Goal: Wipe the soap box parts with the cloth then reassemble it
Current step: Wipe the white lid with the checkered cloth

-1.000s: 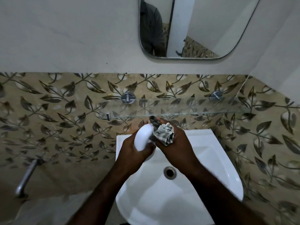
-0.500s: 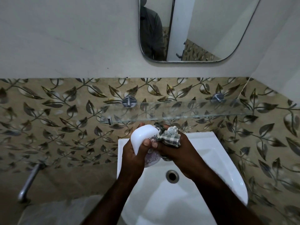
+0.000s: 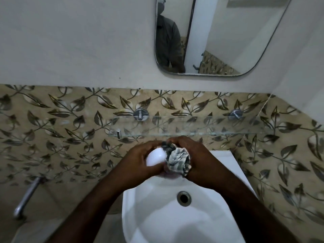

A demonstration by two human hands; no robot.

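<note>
Both hands meet above the back of the white sink [image 3: 157, 216]. My left hand [image 3: 138, 162] grips a white oval soap box part [image 3: 156, 156], its smooth rounded side facing up. My right hand [image 3: 198, 160] holds a bunched checked cloth [image 3: 178, 160] pressed against the right end of that part. A second pale piece shows faintly under the cloth, too hidden to tell what it is.
A glass shelf [image 3: 192, 127] on two chrome brackets runs along the leaf-patterned tiles just above the hands. The sink drain [image 3: 183, 198] lies below them. A chrome pipe [image 3: 26, 199] sticks out at lower left. A mirror [image 3: 219, 35] hangs above.
The hands turned the white part and shifted the cloth along it; the cloth now bunches lower on the right end. The view tilted slightly downward.
</note>
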